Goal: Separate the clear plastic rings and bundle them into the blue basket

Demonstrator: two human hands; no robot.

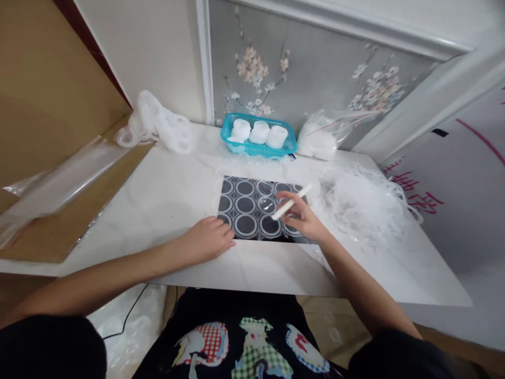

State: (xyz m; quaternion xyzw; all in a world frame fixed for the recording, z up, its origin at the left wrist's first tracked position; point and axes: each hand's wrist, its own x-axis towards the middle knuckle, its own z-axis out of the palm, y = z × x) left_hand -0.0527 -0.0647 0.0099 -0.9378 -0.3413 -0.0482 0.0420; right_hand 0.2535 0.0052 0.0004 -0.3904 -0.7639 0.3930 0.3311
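Observation:
A dark sheet printed with rows of pale rings point(245, 223) lies on the white table in front of me. My left hand point(213, 238) rests at its lower left edge, fingers curled together and palm down; what is under them is hidden. Above the sheet's right half, my right hand point(302, 217) pinches a slim white stick point(291, 203), tilted with its lower end toward the rings. A clear, shiny round piece point(268, 204) appears to lie over a ring beside the stick. My right hand covers part of the sheet's right side.
Behind the sheet stands a turquoise basket point(258, 152) with white round containers. A plastic bag of white material point(319, 141) is beside it. Translucent rings point(363, 202) are heaped on the right; more white rings point(161, 123) lie back left, near cardboard point(118, 158).

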